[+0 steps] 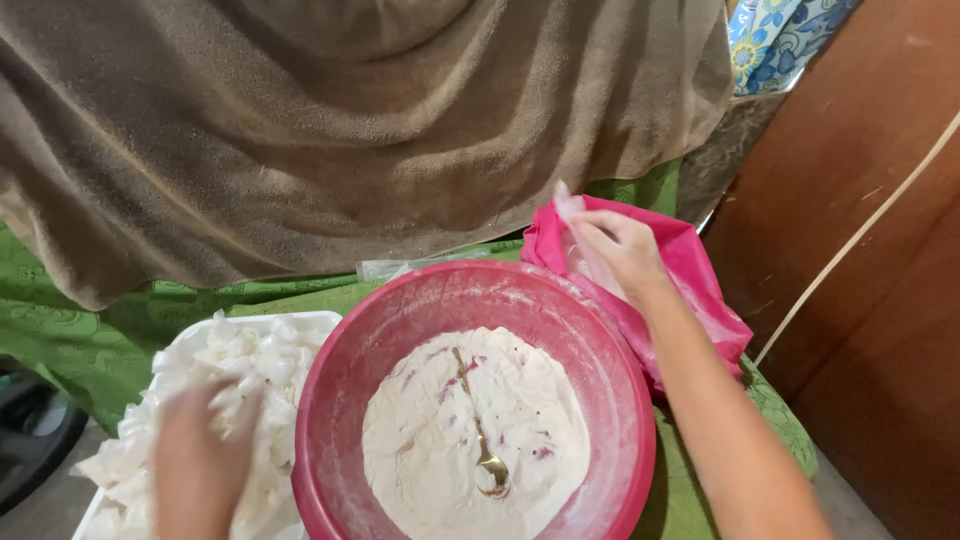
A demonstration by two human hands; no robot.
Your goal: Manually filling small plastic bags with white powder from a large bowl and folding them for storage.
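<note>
Pink basin [330, 440] of white flour, spoon [482, 440] laid in. Left hand [200, 465] blurred over white pieces [260, 355], grip indeterminable; clear bag [585, 250] pinched by right hand [620, 250].

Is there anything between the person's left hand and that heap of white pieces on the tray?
Nothing visible. The left hand already lies on the white pieces piled in the white tray, though it is blurred. The pink bowl of flour stands beside it, not between them. The right hand touches a thin clear bag over pink cloth.

Soft even light, motion-blurred left hand [200, 465]
</note>
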